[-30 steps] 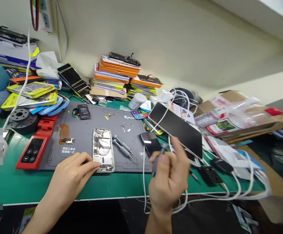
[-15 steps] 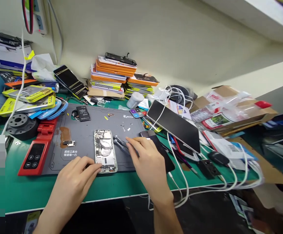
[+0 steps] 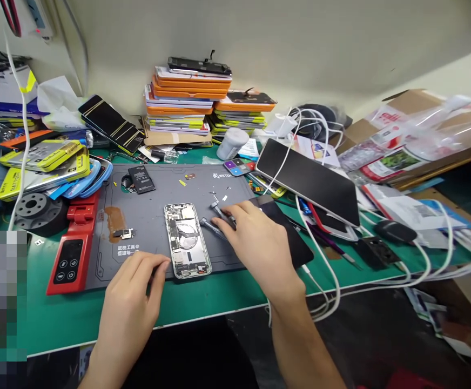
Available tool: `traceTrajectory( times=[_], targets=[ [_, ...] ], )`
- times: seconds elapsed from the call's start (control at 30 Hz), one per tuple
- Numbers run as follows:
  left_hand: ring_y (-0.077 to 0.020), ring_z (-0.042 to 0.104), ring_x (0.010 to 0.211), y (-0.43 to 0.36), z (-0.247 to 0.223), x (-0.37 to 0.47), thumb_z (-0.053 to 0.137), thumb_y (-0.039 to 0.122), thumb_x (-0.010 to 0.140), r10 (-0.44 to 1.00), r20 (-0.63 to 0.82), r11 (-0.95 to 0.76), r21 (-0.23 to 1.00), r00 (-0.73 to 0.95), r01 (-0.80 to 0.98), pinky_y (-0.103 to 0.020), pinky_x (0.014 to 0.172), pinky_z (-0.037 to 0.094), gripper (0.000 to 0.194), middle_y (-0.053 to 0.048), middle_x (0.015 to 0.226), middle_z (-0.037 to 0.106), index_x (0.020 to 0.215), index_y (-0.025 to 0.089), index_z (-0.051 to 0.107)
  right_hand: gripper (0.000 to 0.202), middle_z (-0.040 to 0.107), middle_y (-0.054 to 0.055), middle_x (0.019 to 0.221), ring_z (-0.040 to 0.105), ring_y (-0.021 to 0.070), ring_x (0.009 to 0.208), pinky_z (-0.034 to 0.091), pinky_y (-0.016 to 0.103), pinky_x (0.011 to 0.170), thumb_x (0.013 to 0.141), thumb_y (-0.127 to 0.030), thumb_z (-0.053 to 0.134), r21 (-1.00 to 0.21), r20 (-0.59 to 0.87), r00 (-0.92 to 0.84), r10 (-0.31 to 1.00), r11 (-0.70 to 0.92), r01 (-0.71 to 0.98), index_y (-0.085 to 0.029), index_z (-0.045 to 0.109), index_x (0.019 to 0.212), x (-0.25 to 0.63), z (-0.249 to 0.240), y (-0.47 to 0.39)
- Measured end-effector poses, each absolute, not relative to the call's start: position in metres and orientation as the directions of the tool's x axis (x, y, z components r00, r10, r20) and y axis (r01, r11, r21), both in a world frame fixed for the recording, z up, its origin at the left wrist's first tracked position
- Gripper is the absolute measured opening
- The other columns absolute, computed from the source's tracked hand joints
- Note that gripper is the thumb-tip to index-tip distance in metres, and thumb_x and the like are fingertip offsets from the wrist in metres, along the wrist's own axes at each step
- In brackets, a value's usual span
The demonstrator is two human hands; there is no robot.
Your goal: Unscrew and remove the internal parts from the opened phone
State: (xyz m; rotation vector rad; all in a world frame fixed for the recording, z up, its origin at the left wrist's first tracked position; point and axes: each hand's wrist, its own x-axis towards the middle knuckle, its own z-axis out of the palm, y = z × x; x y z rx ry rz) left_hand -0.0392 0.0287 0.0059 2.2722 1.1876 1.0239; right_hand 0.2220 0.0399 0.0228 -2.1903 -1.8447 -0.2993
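Observation:
An opened phone (image 3: 187,240) without its screen lies on the grey mat (image 3: 138,254), its inner parts and a round coil showing. My left hand (image 3: 136,286) is just beside the phone's lower left edge. Thumb and index finger meet in a loose pinch; whether anything small is between them is hidden. To the right of the phone, my right hand (image 3: 257,246) has thumb and fingers round a grey screwdriver (image 3: 216,209). A second grey screwdriver (image 3: 211,226) lies under that hand. A black battery (image 3: 141,180) and a small metal part (image 3: 124,233) rest on the mat.
A red control unit (image 3: 70,259) borders the mat's left side. Behind stand stacked orange and yellow boxes (image 3: 190,89) and a white jar (image 3: 233,143). On the right lie a black tablet-like screen (image 3: 308,181), white cables (image 3: 332,292) and tweezers (image 3: 347,259). Tiny parts (image 3: 224,198) are scattered on the mat.
My left fingertips have drawn back from the phone's lower left corner. My right hand has closed in on the screwdrivers, which now lie spread apart. The camera view has shifted.

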Motion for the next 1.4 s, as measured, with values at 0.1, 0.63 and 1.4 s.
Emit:
traceTrajectory(
  times=[0.1,0.63,1.4],
  targets=[
    [-0.0155,0.069,0.090,0.028,0.007,-0.040,0.057,0.017,0.115,0.826,0.422,-0.563,0.621,0.373,0.545,-0.029,0.082,0.053,0.010,-0.001,0.103,0.071,0.112,0.023,0.065,0.034,0.079,0.008,0.102,0.075,0.0216,0.082,0.033,0.030,0.055,0.113,-0.041,0.051,-0.112,0.354,0.185,0.917,-0.155,0.982,-0.019,0.074,0.101,0.223,0.026,0.042],
    [-0.0167,0.069,0.108,0.026,0.012,-0.035,0.053,0.006,0.113,0.779,0.494,-0.616,0.492,0.386,0.615,-0.027,0.099,0.055,0.017,-0.005,0.112,0.069,0.122,0.018,0.060,0.058,0.071,0.009,0.121,0.079,0.0166,0.092,0.074,0.031,0.069,0.109,-0.008,0.055,-0.658,0.716,0.191,0.671,0.559,0.505,-0.030,0.041,0.161,0.143,-0.007,0.022],
    [-0.0216,0.063,0.092,0.028,0.015,-0.030,0.052,0.006,0.112,0.724,0.446,-0.683,0.356,0.526,0.638,-0.035,0.087,0.054,0.015,-0.007,0.107,0.073,0.118,0.016,0.061,0.056,0.076,0.007,0.113,0.080,0.0174,0.092,0.073,0.033,0.077,0.110,-0.009,0.053,-0.559,0.721,0.090,0.687,0.500,0.662,-0.028,0.038,0.161,0.143,-0.003,0.027]
  ],
)
